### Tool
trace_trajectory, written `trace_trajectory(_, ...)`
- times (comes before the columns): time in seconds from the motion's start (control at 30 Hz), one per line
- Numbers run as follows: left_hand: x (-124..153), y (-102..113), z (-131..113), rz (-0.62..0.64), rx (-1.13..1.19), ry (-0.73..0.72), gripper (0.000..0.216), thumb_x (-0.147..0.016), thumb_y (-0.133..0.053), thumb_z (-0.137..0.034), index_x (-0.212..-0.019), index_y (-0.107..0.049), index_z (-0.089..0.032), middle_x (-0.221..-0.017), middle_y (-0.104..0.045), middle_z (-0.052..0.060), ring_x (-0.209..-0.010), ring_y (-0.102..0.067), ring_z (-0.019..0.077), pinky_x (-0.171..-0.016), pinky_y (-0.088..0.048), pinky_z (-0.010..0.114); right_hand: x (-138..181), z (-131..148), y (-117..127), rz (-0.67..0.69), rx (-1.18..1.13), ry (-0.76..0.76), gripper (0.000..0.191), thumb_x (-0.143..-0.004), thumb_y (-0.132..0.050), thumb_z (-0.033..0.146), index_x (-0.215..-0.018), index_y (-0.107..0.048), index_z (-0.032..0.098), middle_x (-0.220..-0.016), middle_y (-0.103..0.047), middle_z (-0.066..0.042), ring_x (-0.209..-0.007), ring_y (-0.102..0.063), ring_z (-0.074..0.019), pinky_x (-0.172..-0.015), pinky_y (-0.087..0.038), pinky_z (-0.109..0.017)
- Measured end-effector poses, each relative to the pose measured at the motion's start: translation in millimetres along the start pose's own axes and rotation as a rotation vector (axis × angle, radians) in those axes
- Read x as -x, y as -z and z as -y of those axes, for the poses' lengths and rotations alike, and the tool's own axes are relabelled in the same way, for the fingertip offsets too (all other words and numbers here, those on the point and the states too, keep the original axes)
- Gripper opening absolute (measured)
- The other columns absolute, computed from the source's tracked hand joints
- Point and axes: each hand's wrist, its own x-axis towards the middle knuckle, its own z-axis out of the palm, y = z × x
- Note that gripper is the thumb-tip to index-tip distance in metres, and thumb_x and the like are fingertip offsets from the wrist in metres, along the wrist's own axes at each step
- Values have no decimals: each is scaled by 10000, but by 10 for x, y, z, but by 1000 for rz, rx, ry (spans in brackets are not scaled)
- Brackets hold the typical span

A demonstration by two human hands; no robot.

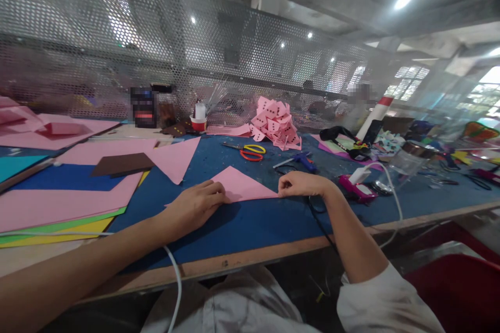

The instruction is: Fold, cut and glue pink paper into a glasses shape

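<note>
A pink sheet (242, 186), apparently folded into a triangle with its peak pointing away from me, lies on the blue work mat (234, 234). My left hand (199, 205) covers its left part, with bent fingers and thumb closed on the lower edge. At the far right corner my right hand (302, 184) is curled into a pinch on the sheet's tip. Beyond the sheet lie scissors (252, 152) with red and yellow handles. A blue glue gun (304, 161) rests just behind my right hand.
To the left are stacked pink sheets (70, 208) with blue, green and yellow ones. A heap of pink dotted pieces (275, 122) stands at the back. On the right are a magenta device (357, 189) with a white cable and a clear jar (410, 164). A perforated metal screen (234, 47) rises behind.
</note>
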Motion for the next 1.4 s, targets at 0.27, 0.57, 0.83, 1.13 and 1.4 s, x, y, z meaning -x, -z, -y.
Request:
trace_trajectory(0.27,-3,-4,0,-2,10,3,290,-1021,-387,-198,-1070,-672,-219,-1029,-630,55,-980,-572,186,-841,-475,287,0,24,-1,-7,31,-18,249,-768,-670,416,-819,-697,173,-809,-703,-19,-729,-592,-160,-602,-374,-240)
trace_trajectory(0.57,-9,36,-31,-4,-1,4,303,-1020,-388,-206,-1079,-685,-217,-1023,-644,59,-975,-579,188,-847,-486,292,9,31,-7,-11,19,-5,222,-774,-666,389,-812,-686,172,-805,-693,-16,-732,-591,-158,-611,-381,-239)
trace_trajectory(0.83,-16,33,-28,28,-46,-6,362,-1014,-379,-177,-1222,-659,-272,-1044,-639,54,-971,-583,183,-820,-496,283,4,19,-15,-19,-2,5,185,-771,-671,337,-845,-674,168,-809,-683,-25,-733,-598,-157,-609,-398,-233)
trace_trajectory(1.13,-12,13,-14,65,-75,9,376,-1008,-397,-170,-1256,-650,-297,-1061,-628,61,-983,-571,203,-858,-488,320,2,38,-10,12,-29,-15,162,-768,-645,243,-909,-650,163,-821,-669,-21,-729,-597,-147,-614,-418,-222)
trace_trajectory(1.4,-19,17,-28,30,-72,-8,369,-998,-405,-145,-1216,-665,-291,-1039,-635,55,-957,-577,191,-847,-476,300,149,373,85,-307,68,25,163,-869,-543,216,-974,-662,178,-949,-687,-53,-819,-604,-164,-698,-414,-251)
